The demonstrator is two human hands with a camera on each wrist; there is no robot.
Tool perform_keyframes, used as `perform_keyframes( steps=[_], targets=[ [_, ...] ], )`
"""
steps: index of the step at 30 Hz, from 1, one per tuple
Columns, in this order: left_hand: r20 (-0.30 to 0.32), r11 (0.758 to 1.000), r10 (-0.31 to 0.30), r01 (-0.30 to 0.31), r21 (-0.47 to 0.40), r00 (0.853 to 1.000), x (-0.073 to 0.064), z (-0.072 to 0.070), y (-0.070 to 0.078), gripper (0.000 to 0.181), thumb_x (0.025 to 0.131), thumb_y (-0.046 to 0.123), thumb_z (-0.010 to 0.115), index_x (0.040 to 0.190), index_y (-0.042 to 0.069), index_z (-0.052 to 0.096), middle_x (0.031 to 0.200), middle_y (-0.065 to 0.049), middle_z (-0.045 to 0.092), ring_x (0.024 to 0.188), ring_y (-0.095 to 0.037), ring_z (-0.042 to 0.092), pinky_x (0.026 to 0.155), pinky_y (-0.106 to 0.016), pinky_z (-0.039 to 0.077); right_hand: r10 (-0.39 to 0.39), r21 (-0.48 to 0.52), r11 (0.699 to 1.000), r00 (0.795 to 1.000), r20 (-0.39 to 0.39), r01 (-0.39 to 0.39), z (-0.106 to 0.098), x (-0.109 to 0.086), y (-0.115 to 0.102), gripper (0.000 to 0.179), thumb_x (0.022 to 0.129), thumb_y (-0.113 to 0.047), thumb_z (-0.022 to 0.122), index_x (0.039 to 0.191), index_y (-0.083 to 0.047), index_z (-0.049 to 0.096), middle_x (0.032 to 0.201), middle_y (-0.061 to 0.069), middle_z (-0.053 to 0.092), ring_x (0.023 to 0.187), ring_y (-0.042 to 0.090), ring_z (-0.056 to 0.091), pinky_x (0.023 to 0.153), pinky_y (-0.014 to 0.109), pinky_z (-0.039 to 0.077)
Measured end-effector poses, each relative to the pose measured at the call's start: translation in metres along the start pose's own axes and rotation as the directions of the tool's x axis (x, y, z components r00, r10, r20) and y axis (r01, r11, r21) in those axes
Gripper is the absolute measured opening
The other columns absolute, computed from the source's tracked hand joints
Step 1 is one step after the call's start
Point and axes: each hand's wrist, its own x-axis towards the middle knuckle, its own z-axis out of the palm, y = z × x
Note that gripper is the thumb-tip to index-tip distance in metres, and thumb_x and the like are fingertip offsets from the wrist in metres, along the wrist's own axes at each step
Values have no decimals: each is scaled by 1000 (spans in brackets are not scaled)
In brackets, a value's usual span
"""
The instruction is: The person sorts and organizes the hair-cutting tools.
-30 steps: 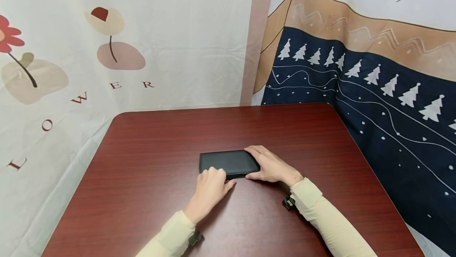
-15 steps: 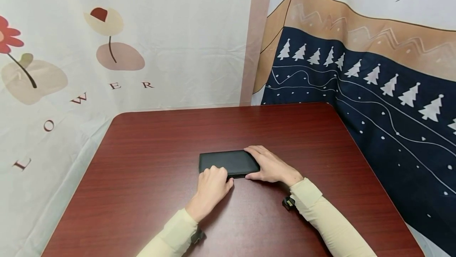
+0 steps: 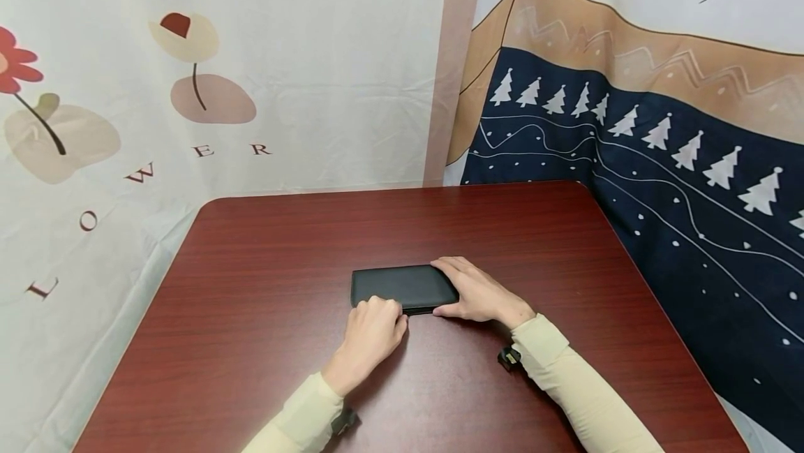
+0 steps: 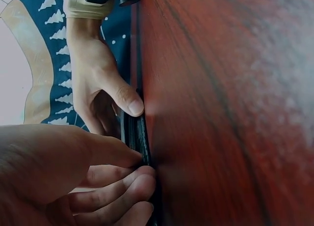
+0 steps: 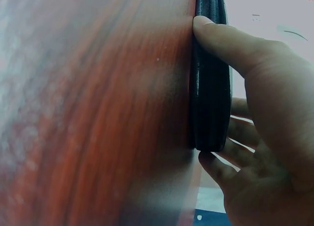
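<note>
A black zip wallet (image 3: 402, 285) lies flat on the table, its zipper (image 4: 131, 136) running along the near side. My left hand (image 3: 370, 331) is at that near edge, left of the middle, with curled fingers and the thumb pinching at the zipper line; its fingertips hide whatever small part they hold. At the wallet's right end my right hand (image 3: 480, 292) grips it, thumb on the near edge and fingers round the far corner. In the right wrist view, the wallet's rounded end (image 5: 211, 108) sits between thumb and fingers of the right hand.
The reddish-brown wooden table (image 3: 283, 243) extends around the wallet on all sides. Behind it hangs a pale flower-print curtain (image 3: 339, 76), with a navy tree-print cloth (image 3: 659, 216) along the right edge. Small dark cameras sit on both wrists.
The left thumb has drawn in toward the curled fingers at the near edge, and the left hand has shifted only slightly. The right hand and the wallet stay where they were.
</note>
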Motion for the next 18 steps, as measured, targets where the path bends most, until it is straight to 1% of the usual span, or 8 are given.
perform_keyframes(
  steps=[2,8,13,18],
  targets=[
    [3,1000,1,-1,-14,1000,0,0,-1,38,88,16,89,60,16,64,65,-7,72,52,-33,67,41,-42,49,-1,-2,1000,1000,-2,1,0,0,0,94,92,-41,94,166,-4,50,166,17,57,156,35,54,130,53,49],
    [13,999,21,-20,-38,1000,0,-2,-4,44,90,15,87,57,19,58,64,-3,70,53,-31,68,43,-40,51,-7,-10,1000,1000,-13,7,0,0,0,94,91,-41,95,166,-4,51,166,16,58,155,35,56,129,54,50],
    [-11,998,50,-50,-28,999,-1,-2,-7,44,88,12,87,56,18,58,61,-2,68,52,-28,67,44,-40,51,-10,-13,1000,1000,-8,10,0,0,0,93,92,-43,94,166,-5,51,167,16,58,155,36,56,130,55,49],
    [-35,997,73,-74,-24,997,-2,0,-12,47,86,9,87,54,19,53,56,1,61,48,-22,60,43,-36,47,-4,-17,1000,1000,-6,4,0,0,1,93,92,-43,93,166,-5,51,167,16,57,156,36,56,130,55,49]
  ],
)
